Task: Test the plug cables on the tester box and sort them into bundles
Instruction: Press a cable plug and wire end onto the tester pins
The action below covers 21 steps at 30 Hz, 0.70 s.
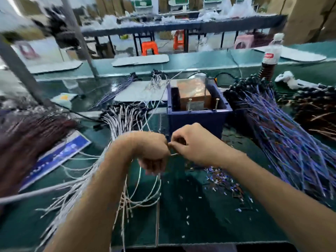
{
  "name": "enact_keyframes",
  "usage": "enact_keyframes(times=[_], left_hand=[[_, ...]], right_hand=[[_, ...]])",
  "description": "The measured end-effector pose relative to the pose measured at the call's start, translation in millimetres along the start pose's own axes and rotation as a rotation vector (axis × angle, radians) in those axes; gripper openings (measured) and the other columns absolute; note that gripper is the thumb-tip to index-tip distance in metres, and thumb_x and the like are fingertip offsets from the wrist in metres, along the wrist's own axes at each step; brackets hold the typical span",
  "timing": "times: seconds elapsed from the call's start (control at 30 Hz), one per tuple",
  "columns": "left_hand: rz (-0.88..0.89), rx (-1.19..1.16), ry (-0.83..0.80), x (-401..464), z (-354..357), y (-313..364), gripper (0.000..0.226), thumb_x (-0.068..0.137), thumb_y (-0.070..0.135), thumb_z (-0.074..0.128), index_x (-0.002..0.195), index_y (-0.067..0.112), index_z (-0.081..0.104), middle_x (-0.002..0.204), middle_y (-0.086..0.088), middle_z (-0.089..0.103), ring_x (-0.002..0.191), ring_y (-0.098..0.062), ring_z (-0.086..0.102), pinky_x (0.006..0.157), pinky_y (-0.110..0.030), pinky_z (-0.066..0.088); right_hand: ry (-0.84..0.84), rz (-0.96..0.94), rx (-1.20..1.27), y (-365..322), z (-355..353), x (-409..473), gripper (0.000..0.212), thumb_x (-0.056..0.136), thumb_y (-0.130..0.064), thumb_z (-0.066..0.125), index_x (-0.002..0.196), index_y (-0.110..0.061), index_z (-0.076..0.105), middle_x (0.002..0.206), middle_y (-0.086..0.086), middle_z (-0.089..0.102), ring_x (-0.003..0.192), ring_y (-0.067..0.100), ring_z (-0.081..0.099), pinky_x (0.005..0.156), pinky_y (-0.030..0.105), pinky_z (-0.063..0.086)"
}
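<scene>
My left hand (151,153) is curled round a bunch of white plug cables (131,195) that hang below it in loops. My right hand (192,142) sits right beside it and pinches a thin wire end (174,154) between the two hands. Just behind my hands stands the blue tester box (197,119), open at the top with a brown block inside. A pile of white cables with black plugs (125,113) lies to the box's left. A big heap of blue cables (291,146) fans out on the right.
Dark red-brown cables (27,142) lie at the far left, over a blue card (54,159). Brown cables (316,113) sit at the far right. Small wire scraps (223,180) litter the green mat. A bottle (271,57) stands at the back right and a metal post (20,70) at the left.
</scene>
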<state>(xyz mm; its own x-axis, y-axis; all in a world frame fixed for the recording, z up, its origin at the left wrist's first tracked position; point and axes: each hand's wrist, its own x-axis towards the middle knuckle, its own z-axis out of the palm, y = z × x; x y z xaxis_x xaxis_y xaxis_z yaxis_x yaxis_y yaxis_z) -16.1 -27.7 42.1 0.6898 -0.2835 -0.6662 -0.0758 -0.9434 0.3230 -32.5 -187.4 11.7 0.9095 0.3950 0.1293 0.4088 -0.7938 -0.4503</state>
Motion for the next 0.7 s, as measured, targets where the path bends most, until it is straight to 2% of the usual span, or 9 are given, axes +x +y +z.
enact_keyframes(times=[0.13, 0.23, 0.3, 0.4, 0.47, 0.5, 0.57, 0.6, 0.7], left_hand=[[-0.072, -0.068, 0.326, -8.3, -20.0, -47.5, 0.031, 0.091, 0.003, 0.045, 0.075, 0.001, 0.071, 0.057, -0.007, 0.071, 0.044, -0.017, 0.066, 0.041, -0.021, 0.049], [-0.099, -0.064, 0.547, -7.4, -35.0, -63.3, 0.026, 0.085, 0.003, 0.048, 0.081, 0.001, 0.074, 0.071, -0.012, 0.076, 0.065, -0.025, 0.075, 0.063, -0.033, 0.064], [-0.111, -0.078, 0.663, -4.0, -43.5, -69.8, 0.024, 0.08, 0.001, 0.047, 0.081, 0.003, 0.071, 0.074, -0.013, 0.074, 0.072, -0.028, 0.074, 0.073, -0.04, 0.065], [-0.119, -0.099, 0.701, 5.2, -52.8, -73.1, 0.025, 0.079, -0.002, 0.047, 0.088, 0.003, 0.07, 0.079, -0.014, 0.072, 0.076, -0.029, 0.074, 0.076, -0.042, 0.065], [-0.111, -0.134, 0.676, 14.3, -55.3, -72.7, 0.025, 0.08, -0.005, 0.048, 0.088, 0.002, 0.071, 0.071, -0.014, 0.073, 0.066, -0.025, 0.075, 0.067, -0.038, 0.065], [-0.11, -0.149, 0.672, 18.9, -55.7, -71.0, 0.024, 0.079, -0.005, 0.048, 0.083, 0.002, 0.07, 0.063, -0.012, 0.072, 0.057, -0.021, 0.074, 0.057, -0.032, 0.062], [-0.126, -0.161, 0.695, 28.8, -55.5, -67.6, 0.02, 0.078, -0.004, 0.048, 0.072, 0.003, 0.065, 0.052, -0.008, 0.066, 0.04, -0.014, 0.066, 0.039, -0.02, 0.047], [-0.128, -0.159, 0.714, 34.7, -54.6, -66.4, 0.018, 0.077, -0.002, 0.048, 0.067, 0.004, 0.062, 0.05, -0.007, 0.063, 0.038, -0.014, 0.064, 0.037, -0.018, 0.042], [-0.138, -0.121, 0.779, 51.3, -53.8, -66.6, 0.014, 0.08, 0.006, 0.053, 0.066, 0.008, 0.053, 0.061, -0.008, 0.057, 0.057, -0.021, 0.057, 0.055, -0.027, 0.042]], right_hand=[[0.0, 0.104, -0.063, -30.4, 33.7, 32.6, 0.024, 0.101, -0.033, 0.061, 0.089, -0.014, 0.07, 0.089, 0.01, 0.069, 0.081, 0.032, 0.066, 0.071, 0.038, 0.056], [0.013, 0.173, -0.114, -44.8, 48.4, 56.3, 0.027, 0.101, -0.037, 0.059, 0.098, -0.01, 0.063, 0.094, 0.012, 0.067, 0.086, 0.036, 0.065, 0.068, 0.037, 0.053], [0.024, 0.226, -0.14, -53.1, 56.8, 70.4, 0.03, 0.101, -0.038, 0.059, 0.1, -0.008, 0.059, 0.1, 0.014, 0.067, 0.087, 0.038, 0.064, 0.07, 0.036, 0.052], [-0.016, 0.317, -0.136, -55.5, 67.6, 90.0, 0.029, 0.103, -0.034, 0.059, 0.112, -0.007, 0.057, 0.112, 0.015, 0.064, 0.103, 0.039, 0.065, 0.078, 0.037, 0.051], [-0.067, 0.379, -0.158, -54.3, 70.0, 99.3, 0.023, 0.105, -0.03, 0.057, 0.113, -0.009, 0.06, 0.113, 0.013, 0.066, 0.106, 0.036, 0.067, 0.079, 0.035, 0.053], [-0.067, 0.414, -0.141, -53.7, 70.3, 100.5, 0.023, 0.105, -0.032, 0.056, 0.11, -0.01, 0.063, 0.108, 0.012, 0.067, 0.103, 0.035, 0.068, 0.077, 0.033, 0.053], [-0.012, 0.444, 0.005, -50.3, 71.6, 100.3, 0.027, 0.103, -0.033, 0.056, 0.091, -0.011, 0.064, 0.089, 0.011, 0.066, 0.087, 0.036, 0.066, 0.071, 0.03, 0.049], [0.031, 0.446, 0.077, -49.2, 71.9, 98.2, 0.029, 0.101, -0.031, 0.057, 0.081, -0.011, 0.061, 0.08, 0.01, 0.063, 0.079, 0.036, 0.062, 0.069, 0.03, 0.047], [0.068, 0.466, 0.187, -50.6, 70.4, 85.5, 0.031, 0.09, -0.03, 0.06, 0.067, -0.01, 0.054, 0.067, 0.009, 0.058, 0.064, 0.032, 0.055, 0.061, 0.031, 0.046]])
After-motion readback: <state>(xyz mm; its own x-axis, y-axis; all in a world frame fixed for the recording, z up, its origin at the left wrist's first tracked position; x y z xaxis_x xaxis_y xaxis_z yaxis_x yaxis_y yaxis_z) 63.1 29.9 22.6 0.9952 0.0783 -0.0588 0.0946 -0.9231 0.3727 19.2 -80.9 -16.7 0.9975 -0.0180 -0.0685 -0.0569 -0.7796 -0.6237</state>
